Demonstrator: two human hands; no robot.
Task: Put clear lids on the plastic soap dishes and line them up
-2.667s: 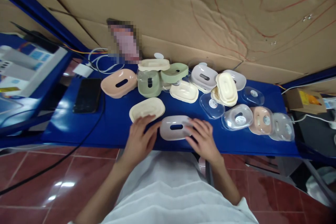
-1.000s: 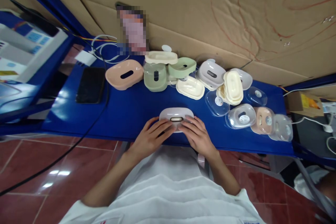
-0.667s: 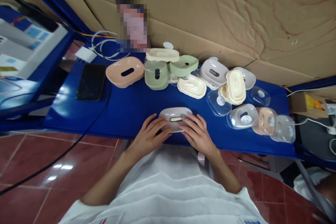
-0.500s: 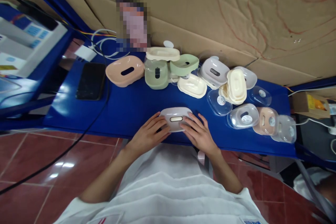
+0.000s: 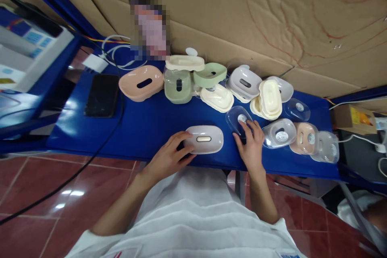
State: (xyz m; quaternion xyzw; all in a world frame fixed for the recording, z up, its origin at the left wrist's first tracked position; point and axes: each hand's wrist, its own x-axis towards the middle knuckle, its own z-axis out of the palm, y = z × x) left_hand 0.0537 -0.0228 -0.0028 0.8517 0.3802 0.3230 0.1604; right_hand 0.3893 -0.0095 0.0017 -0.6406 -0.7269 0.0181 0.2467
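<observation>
A grey oval soap dish (image 5: 204, 139) with a cream insert showing through its slot lies near the front edge of the blue table (image 5: 145, 129). My left hand (image 5: 171, 158) rests against its left end, fingers curled around it. My right hand (image 5: 250, 145) has its fingers spread on a clear plastic lid (image 5: 237, 119) just right of the grey dish. Whether it grips the lid I cannot make out.
Along the back stand a peach dish (image 5: 140, 82), green dishes (image 5: 178, 86), cream inserts (image 5: 217, 97), a grey dish (image 5: 243, 82) and a cream stack (image 5: 269, 100). More clear lids (image 5: 279, 133) lie at right. A black phone (image 5: 102, 94) and cables lie at left. Cardboard wall behind.
The cream insert went into the grey dish under both hands. My right hand has since left the dish and moved right onto the clear lid; my left hand stays at the dish.
</observation>
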